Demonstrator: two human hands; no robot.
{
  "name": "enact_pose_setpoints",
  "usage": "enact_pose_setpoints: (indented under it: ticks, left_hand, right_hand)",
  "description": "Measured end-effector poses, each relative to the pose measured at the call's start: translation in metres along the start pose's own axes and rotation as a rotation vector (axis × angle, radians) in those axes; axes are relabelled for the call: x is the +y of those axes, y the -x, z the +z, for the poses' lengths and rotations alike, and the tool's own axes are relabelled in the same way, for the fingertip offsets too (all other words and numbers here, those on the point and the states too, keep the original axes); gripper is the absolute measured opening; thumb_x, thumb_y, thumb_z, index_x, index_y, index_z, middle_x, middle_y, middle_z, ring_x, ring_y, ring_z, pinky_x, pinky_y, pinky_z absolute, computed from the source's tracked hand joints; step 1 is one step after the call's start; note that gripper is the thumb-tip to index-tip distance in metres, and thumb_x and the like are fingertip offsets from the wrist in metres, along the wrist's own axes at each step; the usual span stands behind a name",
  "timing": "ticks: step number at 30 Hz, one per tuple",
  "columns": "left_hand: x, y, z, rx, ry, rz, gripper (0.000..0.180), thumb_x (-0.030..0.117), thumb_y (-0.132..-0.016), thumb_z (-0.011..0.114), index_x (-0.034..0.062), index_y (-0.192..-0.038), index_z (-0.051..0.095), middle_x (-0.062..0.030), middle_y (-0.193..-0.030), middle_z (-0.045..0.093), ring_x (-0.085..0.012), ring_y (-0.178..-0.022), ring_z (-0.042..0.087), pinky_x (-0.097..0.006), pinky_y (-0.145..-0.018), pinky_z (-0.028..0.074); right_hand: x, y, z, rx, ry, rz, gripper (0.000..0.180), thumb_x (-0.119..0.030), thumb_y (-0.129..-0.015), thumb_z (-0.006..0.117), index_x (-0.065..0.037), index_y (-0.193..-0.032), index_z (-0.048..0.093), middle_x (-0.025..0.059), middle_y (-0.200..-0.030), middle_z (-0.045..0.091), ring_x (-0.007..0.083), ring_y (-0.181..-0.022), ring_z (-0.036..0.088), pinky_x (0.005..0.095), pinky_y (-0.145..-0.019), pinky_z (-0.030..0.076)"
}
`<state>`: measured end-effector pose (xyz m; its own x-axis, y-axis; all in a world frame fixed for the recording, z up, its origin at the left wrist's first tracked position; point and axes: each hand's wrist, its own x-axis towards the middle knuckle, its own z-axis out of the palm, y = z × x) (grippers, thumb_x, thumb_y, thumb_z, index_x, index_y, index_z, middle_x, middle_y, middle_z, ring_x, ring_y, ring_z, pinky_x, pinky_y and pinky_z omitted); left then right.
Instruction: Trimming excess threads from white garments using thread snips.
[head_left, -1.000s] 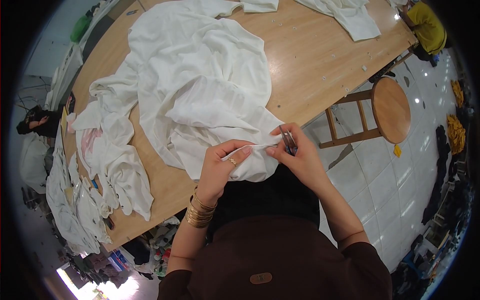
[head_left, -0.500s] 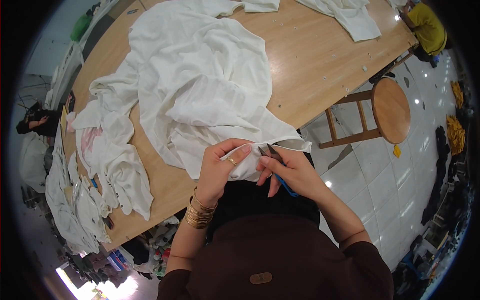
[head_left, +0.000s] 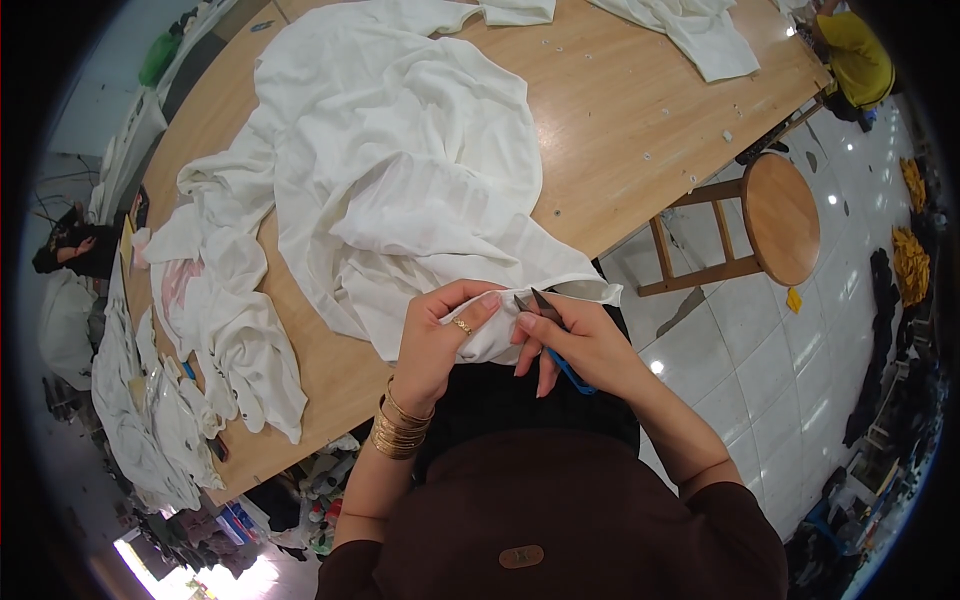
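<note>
A large white garment (head_left: 400, 110) lies rumpled over the wooden table, its near edge pulled up to me. My left hand (head_left: 440, 325), with a ring and gold bangles, pinches that edge between thumb and fingers. In my right hand (head_left: 580, 340) is a pair of thread snips (head_left: 541, 304) with dark blades and a blue handle partly hidden by the palm. The blades stand apart, their tips pointing at the cloth edge close to my left thumb. Fingers of the right hand curl beside the fabric; whether they also grip it I cannot tell.
More white garments (head_left: 250, 340) are heaped on the table (head_left: 600, 150) at left, another white piece (head_left: 700, 40) at the far right. A round wooden stool (head_left: 783, 220) stands right of the table on the tiled floor. A person in yellow (head_left: 858, 55) is at the far right.
Almost nothing differs. Both hands stay at the cloth edge, with the snips still held there; the view has shifted very slightly.
</note>
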<state>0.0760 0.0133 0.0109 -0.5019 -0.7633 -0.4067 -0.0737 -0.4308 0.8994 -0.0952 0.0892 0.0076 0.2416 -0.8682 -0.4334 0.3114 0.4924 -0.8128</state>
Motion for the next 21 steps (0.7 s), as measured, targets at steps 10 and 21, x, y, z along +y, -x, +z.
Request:
enact_pose_setpoints:
  ticks: [10,21]
  left_hand:
    - [-0.002,0.001,0.001,0.01,0.004,0.004,0.017,0.011,-0.087,0.06,-0.0017,-0.095,0.066,-0.0021,-0.082,0.064,-0.0057,-0.074,0.054,-0.021,-0.067,0.043]
    - [-0.003,0.002,0.002,0.026,0.03,0.011,0.017,0.011,-0.087,0.059,-0.0018,-0.096,0.066,-0.0022,-0.083,0.064,-0.0064,-0.075,0.055,-0.021,-0.069,0.043]
  right_hand:
    - [0.005,-0.005,0.0,-0.035,-0.104,0.008,0.031,-0.029,-0.096,0.045,0.0,-0.091,0.052,0.0134,-0.067,0.062,0.0168,-0.045,0.059,0.0235,-0.042,0.047]
    - [0.012,-0.009,0.004,-0.024,-0.175,-0.053,0.03,-0.025,-0.096,0.044,0.002,-0.087,0.052,0.0156,-0.069,0.062,0.0167,-0.045,0.058,0.0235,-0.041,0.047]
